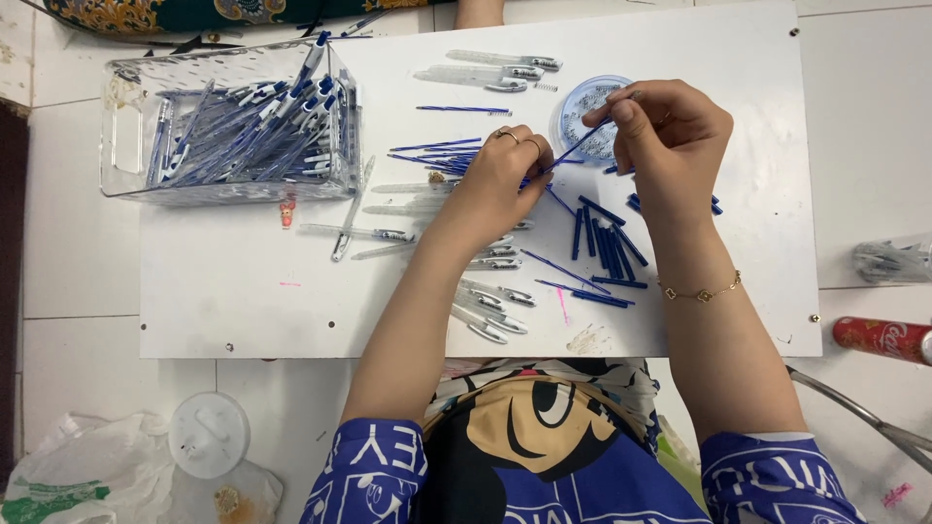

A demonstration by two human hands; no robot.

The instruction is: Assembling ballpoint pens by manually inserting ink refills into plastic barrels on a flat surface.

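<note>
My left hand (497,180) pinches the lower end of a thin blue ink refill (573,148) that slants up to the right. My right hand (665,131) holds its upper end, fingertips closed around a small spring over a round blue lid (582,102) holding tiny springs. Both hands hover above a white board (243,281). More blue refills (437,150) lie left of my left hand. Short blue pen parts (607,243) lie below my right hand. Clear pen barrels (490,306) lie by my left forearm.
A clear plastic bin (228,121) full of assembled blue pens stands at the board's left rear. More clear barrels (505,68) lie at the back. A red can (883,338) and a clear container (893,260) sit right of the board. A white lid (209,434) and plastic bag (87,475) lie on the floor.
</note>
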